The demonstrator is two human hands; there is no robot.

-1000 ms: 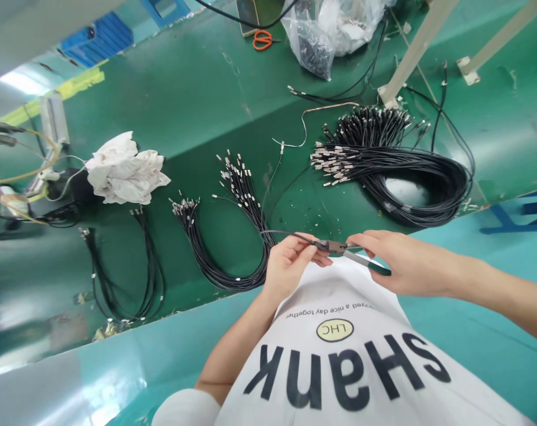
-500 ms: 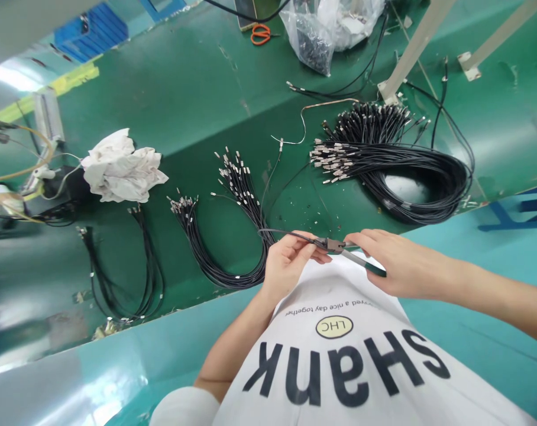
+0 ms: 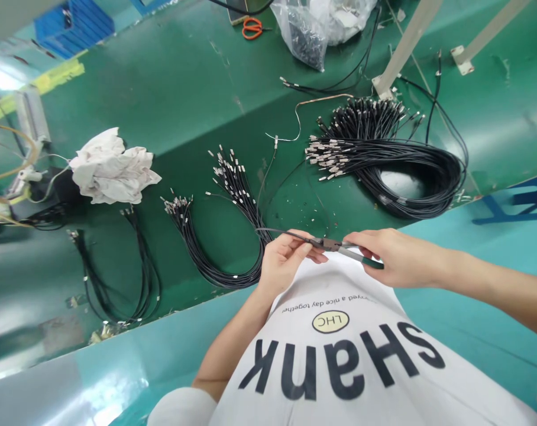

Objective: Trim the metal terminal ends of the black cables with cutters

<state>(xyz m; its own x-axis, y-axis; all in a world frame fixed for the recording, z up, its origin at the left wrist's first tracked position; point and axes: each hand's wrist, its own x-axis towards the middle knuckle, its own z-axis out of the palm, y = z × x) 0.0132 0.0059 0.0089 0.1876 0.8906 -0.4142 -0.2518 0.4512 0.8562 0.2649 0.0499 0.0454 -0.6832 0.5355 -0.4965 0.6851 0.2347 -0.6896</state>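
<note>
Just above the white shirt (image 3: 339, 355), the left hand (image 3: 285, 261) pinches a thin black cable (image 3: 281, 232) between thumb and fingertips. The cable's end meets the nose of the pliers (image 3: 339, 246), whose handles the right hand (image 3: 392, 258) grips. Beyond, cable bundles (image 3: 233, 195) lie on the green table (image 3: 184, 100).

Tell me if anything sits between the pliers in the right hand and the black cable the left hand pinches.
Nothing visible does: the pliers, held in the right hand, meet the black cable directly, right beside the left hand.
</note>
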